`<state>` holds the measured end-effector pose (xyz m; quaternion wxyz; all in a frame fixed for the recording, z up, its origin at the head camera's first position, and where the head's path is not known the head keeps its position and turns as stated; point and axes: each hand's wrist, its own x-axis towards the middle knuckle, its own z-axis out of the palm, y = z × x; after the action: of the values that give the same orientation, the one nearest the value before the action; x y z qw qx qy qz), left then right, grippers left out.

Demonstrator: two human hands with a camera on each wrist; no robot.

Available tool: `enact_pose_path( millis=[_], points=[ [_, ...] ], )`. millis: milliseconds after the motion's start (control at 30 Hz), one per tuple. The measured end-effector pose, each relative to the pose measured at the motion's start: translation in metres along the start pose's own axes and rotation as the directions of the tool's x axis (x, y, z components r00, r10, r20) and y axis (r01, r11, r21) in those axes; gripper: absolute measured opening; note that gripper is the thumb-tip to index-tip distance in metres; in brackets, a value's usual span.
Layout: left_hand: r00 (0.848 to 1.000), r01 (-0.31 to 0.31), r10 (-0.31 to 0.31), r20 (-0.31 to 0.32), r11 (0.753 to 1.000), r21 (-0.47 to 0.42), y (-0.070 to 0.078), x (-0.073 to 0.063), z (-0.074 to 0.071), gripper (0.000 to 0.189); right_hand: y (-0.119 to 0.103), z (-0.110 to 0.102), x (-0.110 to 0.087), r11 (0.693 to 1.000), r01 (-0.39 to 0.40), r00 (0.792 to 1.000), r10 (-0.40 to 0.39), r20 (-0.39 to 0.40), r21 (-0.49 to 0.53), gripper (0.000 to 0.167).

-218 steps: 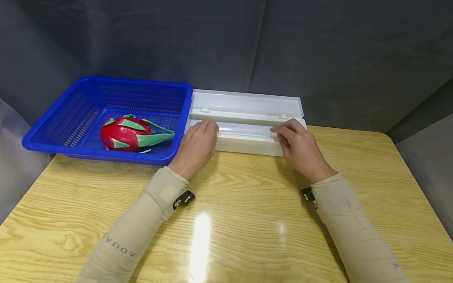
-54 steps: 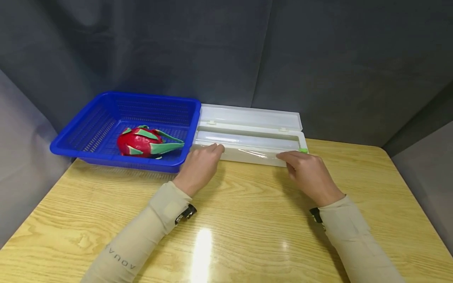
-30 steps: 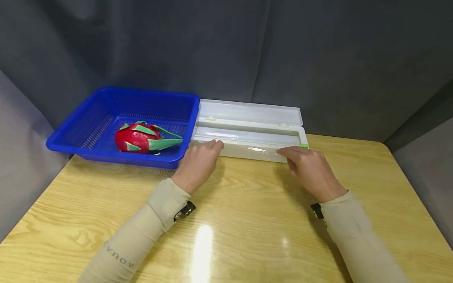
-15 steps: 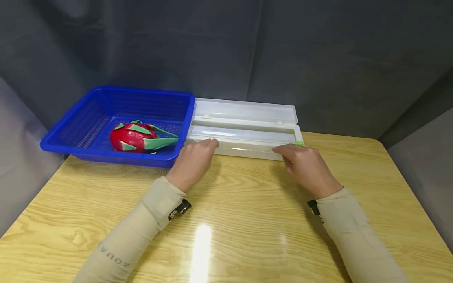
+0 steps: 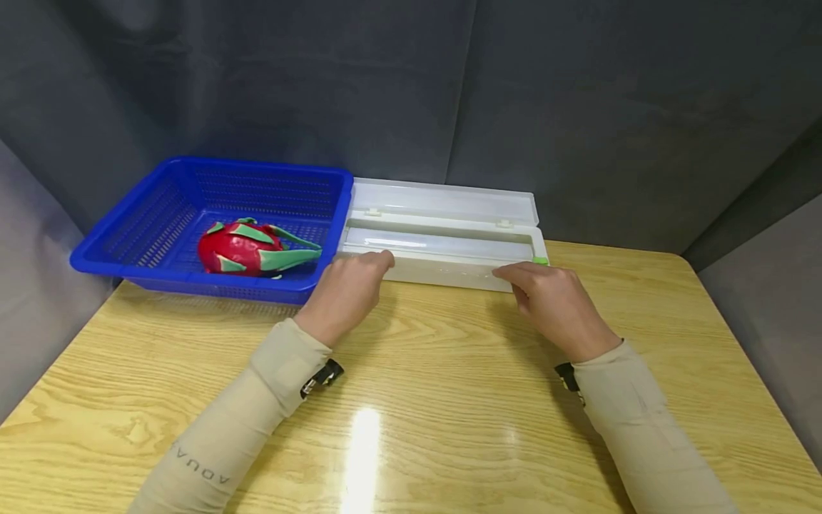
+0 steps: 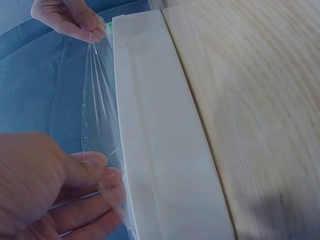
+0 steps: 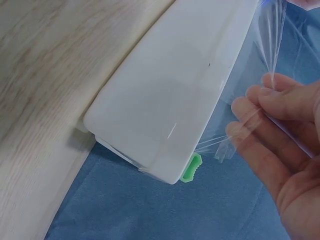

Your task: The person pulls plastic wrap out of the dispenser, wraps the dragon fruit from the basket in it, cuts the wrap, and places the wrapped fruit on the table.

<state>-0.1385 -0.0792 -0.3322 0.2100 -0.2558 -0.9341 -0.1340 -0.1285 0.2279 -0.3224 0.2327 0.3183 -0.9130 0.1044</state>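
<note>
A long white cling film dispenser (image 5: 449,274) lies on the table with its lid (image 5: 443,202) tipped back. Inside it the film roll (image 5: 437,245) shows in the head view. Clear cling film (image 6: 102,107) stretches up from the box between both hands, creased toward each grip. My left hand (image 5: 347,289) pinches the film between thumb and fingers near the box's left end. At the other end my right hand (image 5: 555,303) pinches the film's right corner. A green slide cutter (image 7: 191,167) sits at the box's right end, near the right hand.
Left of the dispenser, a blue plastic basket (image 5: 103,260) holds a red and green dragon fruit (image 5: 240,248). Its rim overlaps the table's left edge in the head view. A dark curtain (image 5: 411,86) hangs behind the wooden table (image 5: 437,400).
Earlier, both hands were over the roll inside the box. They have since drawn the film forward over the front edge. In the last second the hands have barely moved.
</note>
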Motion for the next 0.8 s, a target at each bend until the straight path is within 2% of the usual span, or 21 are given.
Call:
enact_pose_path(
  millis=[800],
  points=[
    [0.999, 0.007, -0.007, 0.049, 1.0, 0.007, 0.002, 0.0, -0.013, 0.022, -0.003, -0.011, 0.002, 1.0, 0.019, 1.0, -0.018, 0.019, -0.009, 0.033]
  ],
)
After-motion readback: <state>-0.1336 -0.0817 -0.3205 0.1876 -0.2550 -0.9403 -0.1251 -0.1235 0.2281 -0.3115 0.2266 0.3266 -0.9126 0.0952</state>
